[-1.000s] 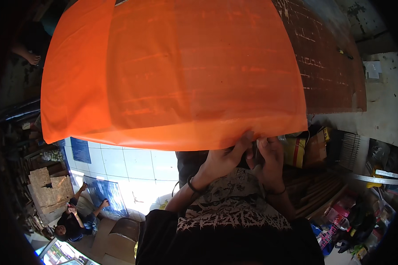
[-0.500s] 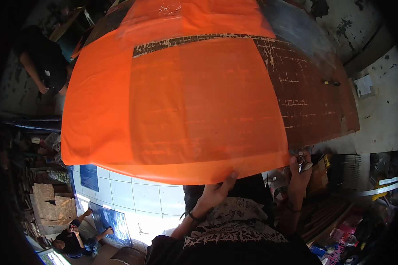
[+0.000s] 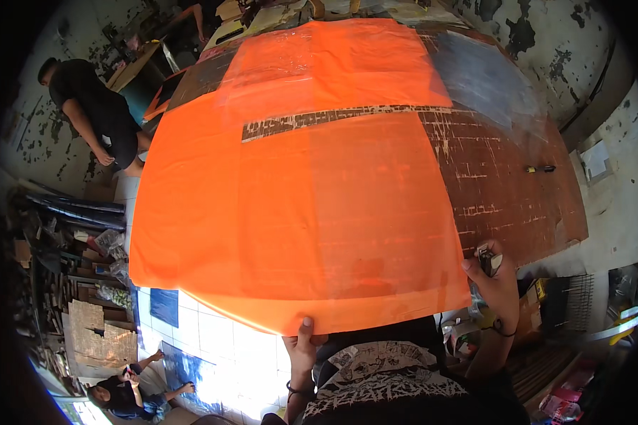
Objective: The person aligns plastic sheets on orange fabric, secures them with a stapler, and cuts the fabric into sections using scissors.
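Note:
A thin, partly see-through orange plastic sheet [image 3: 276, 234] covers much of the worn brown board [image 3: 524, 205]. Its near edge hangs over the front. My left hand [image 3: 303, 347] pinches that edge, thumb on top and fingers underneath. By the sheet's near right corner, my right hand [image 3: 500, 287] is closed around a small shiny metal object [image 3: 488, 261], whose kind I cannot make out. Farther back lies another orange sheet [image 3: 340, 60], with a clear plastic sheet [image 3: 478, 74] to its right.
A small yellow-and-black tool [image 3: 540, 169] lies on the board's right side. One person [image 3: 96, 113] stands at far left; another [image 3: 131, 393] sits on the floor at lower left by a blue sheet [image 3: 191, 372]. A wire rack [image 3: 580, 303] stands at right.
My left hand has moved left along the sheet's near edge. The view has shifted, showing more of the far end. My right hand still holds the metal object.

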The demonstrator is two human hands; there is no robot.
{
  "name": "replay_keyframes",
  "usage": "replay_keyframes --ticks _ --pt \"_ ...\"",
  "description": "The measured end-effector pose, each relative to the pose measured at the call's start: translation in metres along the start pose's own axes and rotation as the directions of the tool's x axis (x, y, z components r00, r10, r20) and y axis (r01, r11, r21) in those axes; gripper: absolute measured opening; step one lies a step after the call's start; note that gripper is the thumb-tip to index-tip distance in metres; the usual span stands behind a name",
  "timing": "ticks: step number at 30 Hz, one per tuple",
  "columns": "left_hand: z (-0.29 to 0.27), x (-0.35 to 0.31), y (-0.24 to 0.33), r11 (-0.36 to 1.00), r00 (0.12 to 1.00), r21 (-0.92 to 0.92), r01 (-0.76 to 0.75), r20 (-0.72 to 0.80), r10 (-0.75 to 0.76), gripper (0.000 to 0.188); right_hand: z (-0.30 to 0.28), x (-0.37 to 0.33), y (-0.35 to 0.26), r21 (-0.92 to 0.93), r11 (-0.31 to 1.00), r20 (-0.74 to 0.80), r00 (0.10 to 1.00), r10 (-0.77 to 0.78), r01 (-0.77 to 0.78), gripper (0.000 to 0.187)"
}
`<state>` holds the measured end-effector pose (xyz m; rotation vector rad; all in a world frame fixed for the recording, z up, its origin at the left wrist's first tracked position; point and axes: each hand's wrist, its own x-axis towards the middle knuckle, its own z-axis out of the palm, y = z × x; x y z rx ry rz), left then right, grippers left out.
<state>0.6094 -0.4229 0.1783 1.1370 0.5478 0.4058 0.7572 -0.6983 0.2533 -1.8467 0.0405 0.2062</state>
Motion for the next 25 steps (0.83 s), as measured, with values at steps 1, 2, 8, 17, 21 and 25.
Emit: replay_keyframes --ticks 1,2,8,17,21,25 --pt "-0.002 0.001 0.000 1.000 1.000 0.005 -0.004 0.002 0.004 0.024 0.000 0.004 -0.006 0.007 1.000 -0.001 1.000 -0.001 0.001 0.021" --pt "-0.007 0.002 -0.001 1.000 0.999 -0.001 0.009 0.035 -0.009 0.023 -0.001 0.007 -0.014 -0.011 0.998 0.037 0.998 0.060 -0.059 0.021" --pt "-0.029 0.015 0.002 0.996 0.996 -0.007 -0.088 -0.024 0.088 0.025 0.000 0.019 -0.008 -0.122 0.992 0.063 0.997 -0.035 0.043 0.021" --pt "-0.071 0.045 0.052 0.940 0.863 -0.045 -0.337 -0.413 0.290 0.045 0.003 0.016 -0.009 -0.027 0.999 0.084 0.996 -0.018 0.021 0.021" --pt "-0.082 0.052 0.059 0.929 0.832 -0.027 -0.370 -0.454 0.318 0.045 0.004 0.015 -0.006 -0.006 0.999 0.100 0.994 -0.035 0.036 0.024" --pt "-0.102 0.056 0.057 0.934 0.837 -0.032 -0.355 -0.456 0.303 0.049 0.001 0.018 -0.003 -0.027 0.999 0.099 0.995 -0.023 0.025 0.024"
